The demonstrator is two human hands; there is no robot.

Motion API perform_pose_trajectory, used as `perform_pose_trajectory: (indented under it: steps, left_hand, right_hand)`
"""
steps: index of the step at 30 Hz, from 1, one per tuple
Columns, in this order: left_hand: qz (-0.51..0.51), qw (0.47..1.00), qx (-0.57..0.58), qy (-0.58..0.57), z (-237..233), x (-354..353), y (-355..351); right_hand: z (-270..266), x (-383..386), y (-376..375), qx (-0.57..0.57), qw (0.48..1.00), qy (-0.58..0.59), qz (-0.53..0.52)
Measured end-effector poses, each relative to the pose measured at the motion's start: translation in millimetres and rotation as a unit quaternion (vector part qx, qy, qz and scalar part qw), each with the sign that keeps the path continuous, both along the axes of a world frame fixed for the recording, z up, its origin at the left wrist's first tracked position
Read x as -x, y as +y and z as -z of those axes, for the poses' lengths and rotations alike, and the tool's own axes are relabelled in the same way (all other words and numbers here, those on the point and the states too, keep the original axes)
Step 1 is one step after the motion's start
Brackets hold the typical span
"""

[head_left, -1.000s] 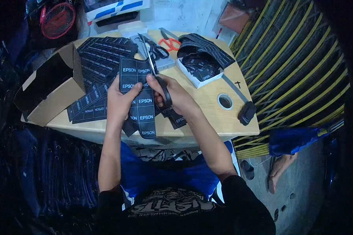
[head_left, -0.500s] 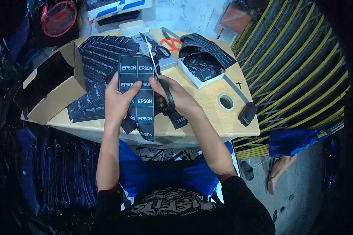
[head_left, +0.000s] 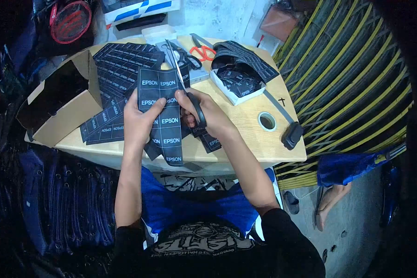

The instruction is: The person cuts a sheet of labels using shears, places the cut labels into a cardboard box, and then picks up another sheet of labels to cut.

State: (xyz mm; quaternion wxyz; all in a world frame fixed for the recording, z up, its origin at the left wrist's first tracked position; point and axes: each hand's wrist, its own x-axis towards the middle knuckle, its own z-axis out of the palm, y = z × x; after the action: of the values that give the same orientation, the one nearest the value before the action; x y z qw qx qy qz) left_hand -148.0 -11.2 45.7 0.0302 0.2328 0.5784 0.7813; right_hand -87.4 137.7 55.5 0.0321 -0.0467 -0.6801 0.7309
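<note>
Gripping dark EPSON-printed sheet (head_left: 170, 121) in fingers of left hand (head_left: 138, 119), above near side of counter (head_left: 245, 134) | held lengthwise away from body | gripping scissors (head_left: 199, 110) in fingers of right hand (head_left: 214, 116), at sheet's right edge, pointed away.

Wall (head_left: 213, 19): pale, bluish white, surface patchy. Furniture: 1 light wood-grain table (head_left: 245, 132), front edge curved. Floor (head_left: 359, 208): grey, concrete-like, dark spots at lower right. Right side: large mass of curved dark bands with yellow edges (head_left: 340, 95). Lower left: row of dark blue pieces with small rings (head_left: 74, 204). Light: cool, brightest over tabletop and wall; periphery nearly black.
</note>
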Motion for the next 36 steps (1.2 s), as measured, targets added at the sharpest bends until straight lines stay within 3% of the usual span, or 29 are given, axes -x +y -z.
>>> perform_pose_trajectory:
  steps: [8, 22, 30, 36]
  left_hand:
    - [0.001, 1.0, -0.008, -0.021, 0.8, 2.6, -1.2]
    - [-0.006, 1.0, -0.001, -0.012, 7.1, -1.4, -4.1]
    - [0.017, 1.0, 0.002, -0.009, 5.4, -3.8, -5.6]
    - [0.001, 1.0, 0.015, 0.006, 8.4, -3.4, -6.6]
  right_hand:
    - [5.6, 3.2, 1.1, 0.042, 0.999, 0.006, -0.004]
    - [6.7, 4.7, 3.4, 0.033, 0.999, -0.003, -0.008]
    - [5.1, 5.4, 6.2, -0.038, 0.999, 0.006, -0.004]
    - [0.9, 1.6, 6.3, -0.011, 1.0, 0.009, -0.015]
